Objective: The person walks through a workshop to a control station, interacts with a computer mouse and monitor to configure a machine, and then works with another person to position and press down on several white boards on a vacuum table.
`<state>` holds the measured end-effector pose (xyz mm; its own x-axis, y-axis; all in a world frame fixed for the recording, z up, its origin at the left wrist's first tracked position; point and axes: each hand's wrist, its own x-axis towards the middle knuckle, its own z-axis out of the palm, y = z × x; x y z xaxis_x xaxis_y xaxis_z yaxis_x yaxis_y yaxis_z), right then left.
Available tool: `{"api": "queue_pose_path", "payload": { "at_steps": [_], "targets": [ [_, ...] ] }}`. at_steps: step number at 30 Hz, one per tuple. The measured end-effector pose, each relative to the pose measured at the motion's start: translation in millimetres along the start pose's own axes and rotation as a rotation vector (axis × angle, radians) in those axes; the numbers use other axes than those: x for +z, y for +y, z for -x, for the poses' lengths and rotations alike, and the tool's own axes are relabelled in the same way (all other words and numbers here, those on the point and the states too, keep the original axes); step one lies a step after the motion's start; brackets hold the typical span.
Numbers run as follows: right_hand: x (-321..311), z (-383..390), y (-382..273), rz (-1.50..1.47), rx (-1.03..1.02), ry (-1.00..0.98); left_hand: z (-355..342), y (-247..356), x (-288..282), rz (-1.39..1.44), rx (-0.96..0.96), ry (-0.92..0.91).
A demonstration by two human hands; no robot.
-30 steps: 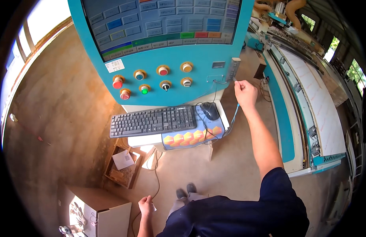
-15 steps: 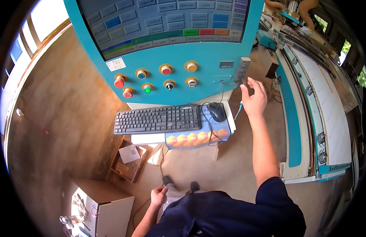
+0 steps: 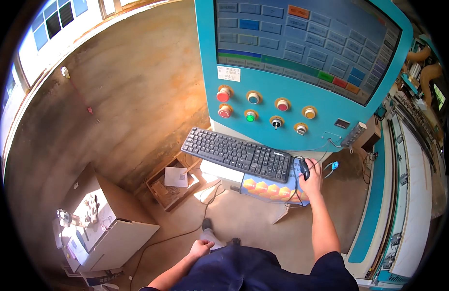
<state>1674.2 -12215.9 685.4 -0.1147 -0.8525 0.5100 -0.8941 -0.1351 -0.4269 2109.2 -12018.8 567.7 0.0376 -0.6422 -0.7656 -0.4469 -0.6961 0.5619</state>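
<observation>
Head view: right hand [image 3: 311,182] wrapped around smooth, rounded black mouse [image 3: 304,169], partly covering it.
Mouse position: right of long black keyboard [image 3: 236,154].
Left hand [image 3: 201,248]: near, loosely curled; contents cannot be told.
Console [image 3: 268,80]: far, flat teal panel.
Box [image 3: 183,199]: left, open, rectangular.

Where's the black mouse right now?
In the head view, right of centre: the black mouse is partly covered by the right hand, just right of the keyboard.
</observation>
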Motion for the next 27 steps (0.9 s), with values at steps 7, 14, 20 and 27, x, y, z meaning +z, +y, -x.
{"api": "queue_pose_path", "payload": {
  "at_steps": [7, 14, 20, 27],
  "targets": [
    [2, 4, 5, 0.057, -0.016, -0.037, -7, -10, 4, -0.013, -0.012, -0.010],
    [3, 4, 4, 0.044, -0.025, -0.016, -9, -5, 4, -0.098, -0.035, -0.052],
    [6, 3, 6, 0.038, -0.013, 0.002, -13, -8, 5, -0.144, 0.017, -0.024],
    [3, 3, 1, 0.065, 0.015, -0.008, -7, 0, 2, -0.141, -0.016, -0.046]
  ]
}}
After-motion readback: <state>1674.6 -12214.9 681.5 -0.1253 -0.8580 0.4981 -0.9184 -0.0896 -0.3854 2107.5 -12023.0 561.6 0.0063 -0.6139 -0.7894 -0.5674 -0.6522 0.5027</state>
